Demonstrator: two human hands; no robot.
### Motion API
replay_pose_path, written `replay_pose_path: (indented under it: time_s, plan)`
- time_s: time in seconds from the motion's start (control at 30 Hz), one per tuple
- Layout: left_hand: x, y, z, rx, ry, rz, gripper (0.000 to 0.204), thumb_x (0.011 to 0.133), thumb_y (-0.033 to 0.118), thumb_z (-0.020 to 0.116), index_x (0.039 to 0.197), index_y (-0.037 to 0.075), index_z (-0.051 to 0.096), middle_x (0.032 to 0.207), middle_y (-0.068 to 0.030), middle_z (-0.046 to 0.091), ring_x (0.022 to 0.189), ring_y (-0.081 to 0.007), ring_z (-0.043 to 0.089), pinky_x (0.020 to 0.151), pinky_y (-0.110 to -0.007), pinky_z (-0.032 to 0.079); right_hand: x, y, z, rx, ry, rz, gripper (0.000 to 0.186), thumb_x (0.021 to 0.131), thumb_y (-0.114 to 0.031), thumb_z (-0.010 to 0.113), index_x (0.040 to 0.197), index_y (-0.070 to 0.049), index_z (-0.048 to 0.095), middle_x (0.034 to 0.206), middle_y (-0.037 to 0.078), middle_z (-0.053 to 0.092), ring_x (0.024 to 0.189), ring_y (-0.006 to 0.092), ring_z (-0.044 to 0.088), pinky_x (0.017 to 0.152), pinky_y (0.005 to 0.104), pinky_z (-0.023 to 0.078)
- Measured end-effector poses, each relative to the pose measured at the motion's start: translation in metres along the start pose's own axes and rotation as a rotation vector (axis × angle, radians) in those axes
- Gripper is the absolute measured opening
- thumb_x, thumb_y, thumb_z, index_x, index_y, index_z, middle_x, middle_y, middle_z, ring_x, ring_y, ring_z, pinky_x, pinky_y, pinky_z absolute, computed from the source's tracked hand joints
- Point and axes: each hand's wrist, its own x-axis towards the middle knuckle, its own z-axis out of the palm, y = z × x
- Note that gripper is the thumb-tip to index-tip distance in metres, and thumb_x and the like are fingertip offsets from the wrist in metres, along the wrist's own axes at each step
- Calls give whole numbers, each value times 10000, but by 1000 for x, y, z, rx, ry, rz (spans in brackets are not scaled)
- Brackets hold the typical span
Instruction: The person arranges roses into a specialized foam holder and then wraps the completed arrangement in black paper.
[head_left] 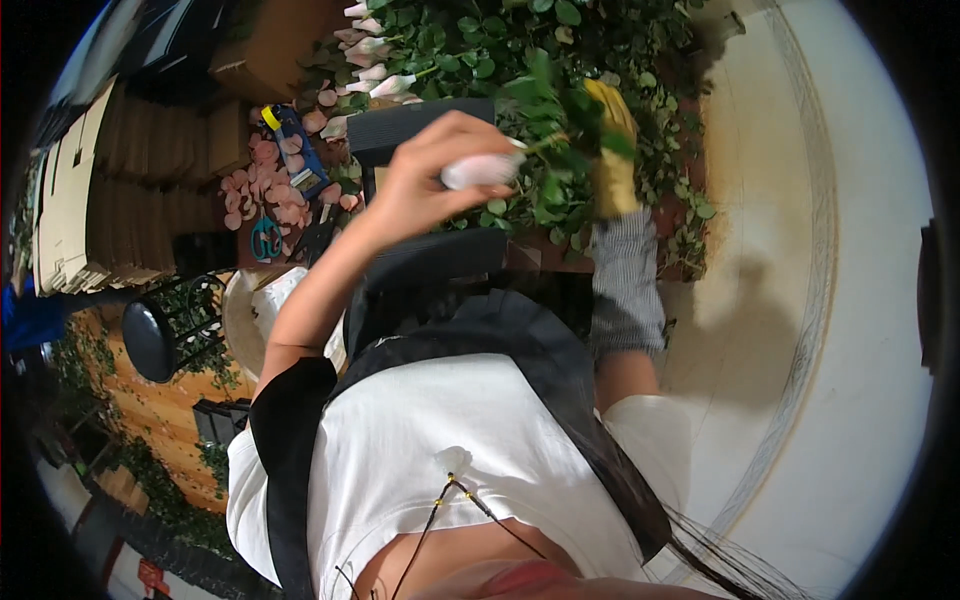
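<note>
My bare left hand (425, 175) curls around a pale pink rose bud (478, 172), its thumb below and fingers above; the bud is slightly blurred. From the bud a green stem with leaves (550, 145) runs to the right, toward my right hand (617, 150). That hand wears a yellow glove and a grey striped sleeve, and it closes around the leafy stem; leaves partly cover its fingers. Beyond both hands lies a pile of roses, with pink buds (392, 85) at the left and dense green foliage (480, 50) to the right.
Left of my hand lie loose pink petals (262, 175), a blue tool with a yellow end (305, 160) and teal-handled scissors (266, 240). A black padded bar (420, 125) stands before me. Flattened cardboard (130, 190) is stacked far left, near a black stool (150, 340) and pale bin (240, 330).
</note>
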Motion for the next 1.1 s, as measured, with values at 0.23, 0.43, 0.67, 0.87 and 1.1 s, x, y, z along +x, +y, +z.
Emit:
replay_pose_path:
  time_s: [0.23, 0.43, 0.67, 0.87, 1.1]
  plan:
    - [-76, -80, -71, 478, -336, -588, 463, 867, 131, 797, 1291, 33, 640, 1228, -198, 623, 1134, -374, 630, 954, -445, 540, 4, -43, -46, -220, 51, -156, 347, 1047, -301, 479, 1057, -82, 749, 838, 92, 701, 773, 224, 694, 665, 350, 558]
    - [-156, -162, -58, 769, -578, -576, 626, 815, 333, 818, 1318, 15, 624, 1131, -184, 607, 1057, -402, 604, 879, -461, 532, -67, -26, 38, -537, -522, -136, 204, 966, -141, 653, 1129, -139, 774, 908, 61, 767, 806, 234, 721, 793, 350, 597]
    - [-166, -159, -61, 773, -553, -496, 549, 912, 260, 765, 1389, 60, 581, 1303, -187, 606, 1202, -391, 600, 948, -482, 514, -139, 76, 156, -691, -935, 365, 248, 996, -180, 584, 1113, -55, 763, 1136, 101, 759, 1023, 275, 707, 901, 362, 558]
    - [-150, -167, -63, 1150, -690, -20, 232, 868, 234, 682, 1034, 74, 703, 1219, -163, 576, 1155, -364, 530, 956, -473, 470, -142, 64, 147, -493, -569, 308, 145, 835, -115, 659, 724, -47, 722, 777, 118, 715, 758, 323, 686, 668, 441, 551]
    - [-156, -175, -58, 986, -533, -428, 495, 870, 299, 770, 1245, 28, 592, 1241, -274, 538, 1134, -449, 520, 951, -513, 485, -125, 31, 132, -163, -552, 979, 158, 903, -105, 599, 909, -48, 746, 1011, 176, 728, 936, 343, 707, 802, 461, 575]
